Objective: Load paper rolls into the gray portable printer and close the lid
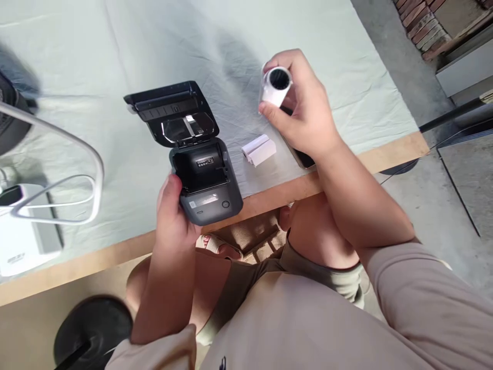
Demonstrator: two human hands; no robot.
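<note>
While the left hand (173, 210) clamps the printer (204, 180) at the table (269, 198) edge, lid up, the right hand (304, 113) pinches a paper roll (275, 87) above and right of the open bay, core facing the camera.

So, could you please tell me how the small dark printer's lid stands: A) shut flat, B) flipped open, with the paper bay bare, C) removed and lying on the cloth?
B: the printer, steadied by the left hand, has its lid hinged up and back.
</note>
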